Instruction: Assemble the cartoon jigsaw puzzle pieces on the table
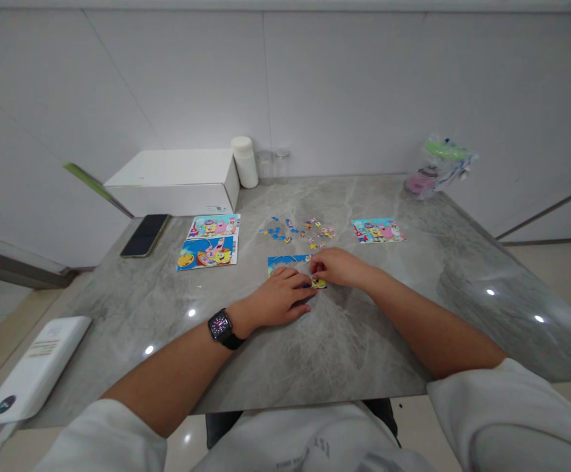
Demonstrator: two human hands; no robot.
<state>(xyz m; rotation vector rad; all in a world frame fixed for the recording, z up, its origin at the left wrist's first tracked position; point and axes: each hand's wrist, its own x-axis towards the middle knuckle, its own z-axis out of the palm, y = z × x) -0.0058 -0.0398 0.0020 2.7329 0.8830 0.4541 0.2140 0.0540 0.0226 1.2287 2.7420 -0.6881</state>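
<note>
A partly assembled jigsaw puzzle (290,259) with a blue upper edge lies on the grey marbled table, mostly covered by my hands. My left hand (285,293) rests flat over its lower left part, fingers stretched to the right. At its right edge, my right hand (337,267) has thumb and fingers pinched together; whatever is between them is hidden. Loose jigsaw pieces (278,233) in blue lie beyond the puzzle, with pink and yellow ones (318,229) to their right. A finished-looking cartoon picture (378,231) lies farther right. Two printed cartoon pictures (209,242) lie to the left.
A black phone (145,236) and a white box (172,180) are at the back left, beside a white bottle (244,162) and two clear glasses (273,166). A white power bank (37,367) lies front left. A plastic bag (437,169) stands back right.
</note>
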